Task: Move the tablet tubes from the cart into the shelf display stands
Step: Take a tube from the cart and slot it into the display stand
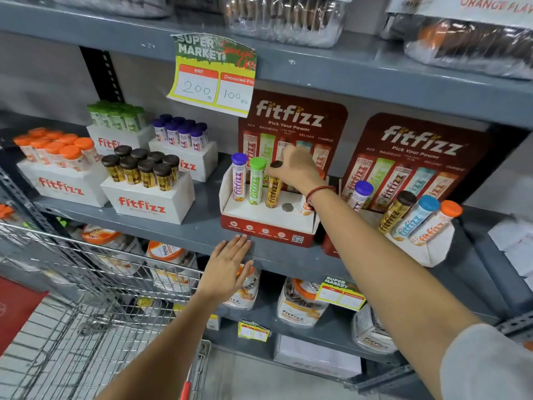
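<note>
A red and white display stand (pixel 268 226) sits on the middle shelf. A purple-capped tube (pixel 239 177) and a green-capped tube (pixel 256 181) stand upright in its holes. My right hand (pixel 294 168) grips the dark cap of a yellow tube (pixel 273 193) that stands in the third hole. An empty hole (pixel 287 207) lies to its right, and an orange tube (pixel 305 207) is partly hidden behind my wrist. My left hand (pixel 227 267) lies flat and open against the shelf's front edge below the stand. The wire cart (pixel 95 298) is at lower left.
A second display stand (pixel 427 246) at right holds purple, brown, blue and orange tubes, tilted. White boxes (pixel 147 203) with several capped tubes fill the shelf's left side. A price tag (pixel 213 76) hangs from the upper shelf. Jars (pixel 300 301) sit on the lower shelf.
</note>
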The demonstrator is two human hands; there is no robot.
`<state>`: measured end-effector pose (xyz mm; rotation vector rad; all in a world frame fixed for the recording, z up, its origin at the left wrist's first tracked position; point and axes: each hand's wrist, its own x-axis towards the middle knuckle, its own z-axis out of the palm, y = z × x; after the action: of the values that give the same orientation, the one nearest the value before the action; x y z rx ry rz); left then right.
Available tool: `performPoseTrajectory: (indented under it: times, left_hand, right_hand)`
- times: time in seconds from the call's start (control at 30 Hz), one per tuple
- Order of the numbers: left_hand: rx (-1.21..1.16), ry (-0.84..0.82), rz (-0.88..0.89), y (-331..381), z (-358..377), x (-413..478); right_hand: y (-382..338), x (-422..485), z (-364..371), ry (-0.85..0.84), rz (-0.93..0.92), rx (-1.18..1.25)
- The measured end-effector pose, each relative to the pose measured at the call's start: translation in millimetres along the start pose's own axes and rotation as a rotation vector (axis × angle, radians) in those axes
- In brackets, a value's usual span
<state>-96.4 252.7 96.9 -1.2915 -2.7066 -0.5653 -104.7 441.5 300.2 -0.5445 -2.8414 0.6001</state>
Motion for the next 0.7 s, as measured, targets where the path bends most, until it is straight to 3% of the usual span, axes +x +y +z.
performPoseTrajectory:
  times: [0.2, 0.43, 0.6, 0.7]
  left_hand:
    - [0.009, -0.008, 0.007, -2.0, -0.7, 0.1]
    - [-0.054, 0.07, -0.048, -4.9, -10.7, 0.5]
    - [-0.098, 0.205, -0.151, -19.3, -32.6, -21.4]
    - [-0.098, 0.266, -0.247, -32.2, -40.6, -50.1]
  right_hand:
    - [5.0, 11.7, 18.1, 0.126, -0.042, 0.006]
    - [0.9, 0.4, 9.1, 0.052, 0.019, -0.058]
    - [-7.3, -33.8, 19.6, 0.383, -0.079, -0.105]
    - [-23.6, -53.5, 41.4, 0.371, -0.159, -0.016]
